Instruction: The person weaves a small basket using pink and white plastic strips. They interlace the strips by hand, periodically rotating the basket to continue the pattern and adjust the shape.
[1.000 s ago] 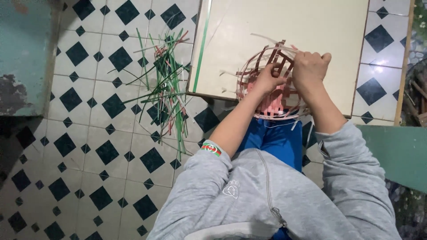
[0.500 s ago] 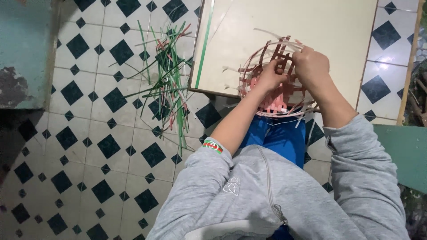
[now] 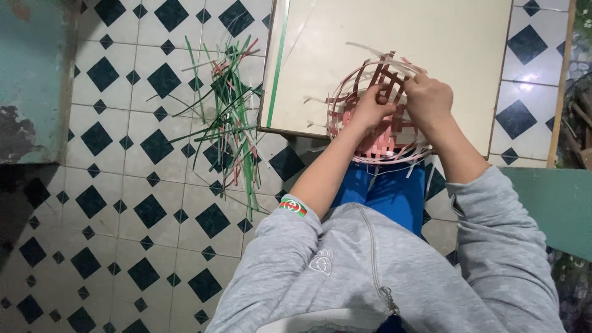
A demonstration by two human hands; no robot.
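**Q:** ok so what exactly have you got in your hands there?

**A:** A half-woven basket (image 3: 379, 105), round, made of flat strips in pale, brown and pinkish tones. My left hand (image 3: 372, 110) is curled against the middle of it, fingers bent in and pressed onto the brown strips. My right hand (image 3: 427, 98) sits just beside the left, on the right side of the basket, fingertips pinched on a strip near the top of the weave. Which single strip each finger has, I can't tell, it's too tangled.

**Q:** and where's the basket sitting?

**A:** It overlaps the near edge of the cream board (image 3: 394, 43), partly hanging off toward me above my blue trousers (image 3: 388, 191). Loose strip ends stick out all round the basket, mostly on the left and top.

**Q:** what's the green mess?

**A:** Pile of loose strips (image 3: 231, 117), mostly green with a few reddish ones, lying on the black-and-white tiled floor (image 3: 123, 185) well to the left of the basket, just past the board's left edge. One long green strip (image 3: 277, 61) lies along that left edge of the board.

**Q:** sleeves?

**A:** Grey hoodie (image 3: 370, 265), left sleeve pushed up, with a striped cuff (image 3: 292, 206) below and left of the basket.
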